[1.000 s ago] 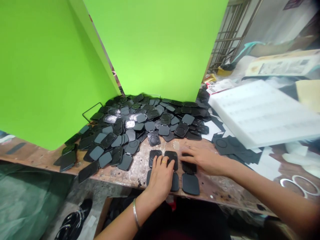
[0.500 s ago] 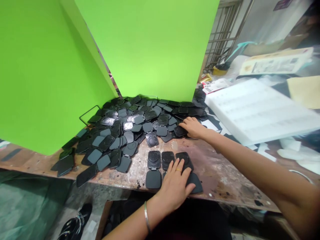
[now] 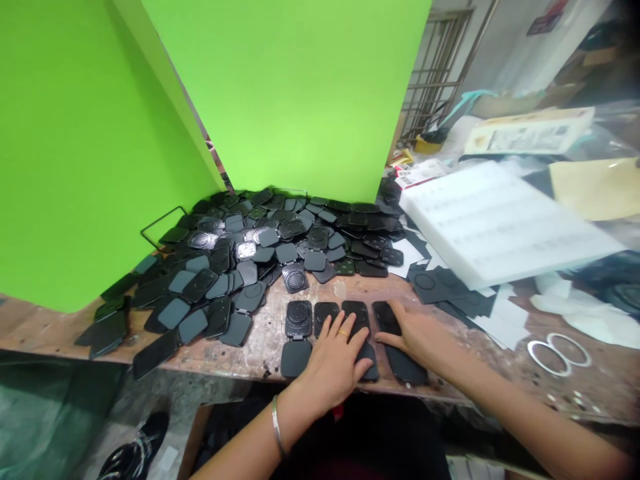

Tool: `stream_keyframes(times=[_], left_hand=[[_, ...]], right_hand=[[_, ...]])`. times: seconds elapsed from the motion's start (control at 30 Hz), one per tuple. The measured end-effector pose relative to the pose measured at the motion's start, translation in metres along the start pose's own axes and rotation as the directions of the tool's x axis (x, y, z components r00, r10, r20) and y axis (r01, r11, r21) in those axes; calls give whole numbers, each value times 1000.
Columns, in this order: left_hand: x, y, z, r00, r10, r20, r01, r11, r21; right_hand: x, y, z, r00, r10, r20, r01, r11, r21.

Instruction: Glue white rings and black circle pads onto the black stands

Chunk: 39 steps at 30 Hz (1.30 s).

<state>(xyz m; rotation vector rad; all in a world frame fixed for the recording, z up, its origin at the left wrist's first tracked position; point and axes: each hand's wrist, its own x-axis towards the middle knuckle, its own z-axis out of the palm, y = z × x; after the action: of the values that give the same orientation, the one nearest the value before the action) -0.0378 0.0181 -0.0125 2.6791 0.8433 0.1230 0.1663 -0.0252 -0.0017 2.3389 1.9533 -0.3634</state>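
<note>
Several opened black hinged cases lie in a row at the bench's front edge; the leftmost case (image 3: 298, 335) is uncovered. My left hand (image 3: 336, 360), with a ring and a wrist bangle, lies flat with fingers spread on the middle cases (image 3: 326, 312). My right hand (image 3: 419, 332) rests, fingers stretched out, on the rightmost case (image 3: 403, 364), which sits beside the others. A big heap of the same black cases (image 3: 250, 253) covers the bench behind the row.
Green boards (image 3: 280, 93) stand behind the heap. A white foam sheet (image 3: 500, 220) lies at the right over black flat pieces (image 3: 440, 287). Two metal rings (image 3: 555, 348) sit at the far right. A shoe (image 3: 125, 453) is on the floor below the wooden bench (image 3: 210, 353).
My right hand came back from the heap with one more case and set it at the right end of the row. My left hand stayed on the middle cases.
</note>
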Motion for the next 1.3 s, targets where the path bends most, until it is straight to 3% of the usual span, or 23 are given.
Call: stream_keyframes(times=[0.1,0.2,0.3,0.43,0.57,0.7,0.83,0.97,1.03,1.1,1.2,1.3], left_hand=[[-2,-1,-4,1000,-7,30,7,1000,4],[-1,-1,-9,999,-2,53,2,1000,0],[6,4,-9,1000,12,27,-12,1000,-8],[21,17,-1,995,92,-48,-92,996,-9],[27,30,8,995,87,-46,-85,996,25],[24,36,10,998,53,-42,-51,997,57],[22,36,10,998,51,-44,-48,997,60],[21,35,13,996,61,-66,-56,996,72],[21,34,14,994,72,-79,-65,994,83],[21,34,15,993,78,-84,-70,993,92],[22,35,13,995,67,-74,-61,995,85],[24,36,11,997,45,-57,-42,998,57]], right_hand=[[-2,-9,-3,999,27,44,-27,1000,-1],[10,-3,-13,999,12,38,-12,1000,23],[42,17,-26,996,23,-91,-20,999,35],[106,40,-39,949,9,-315,2,999,34],[157,44,-38,930,-3,-368,3,1000,0],[170,39,-35,939,-64,-338,49,998,-50],[149,38,-36,933,-94,-348,56,992,-117],[105,48,-40,897,-29,-441,-28,992,-122],[77,57,-40,853,72,-517,-81,997,5],[47,68,-38,826,231,-514,-101,958,269],[2,82,-23,858,432,-279,-149,728,669],[-34,88,4,868,496,-30,-226,449,864]])
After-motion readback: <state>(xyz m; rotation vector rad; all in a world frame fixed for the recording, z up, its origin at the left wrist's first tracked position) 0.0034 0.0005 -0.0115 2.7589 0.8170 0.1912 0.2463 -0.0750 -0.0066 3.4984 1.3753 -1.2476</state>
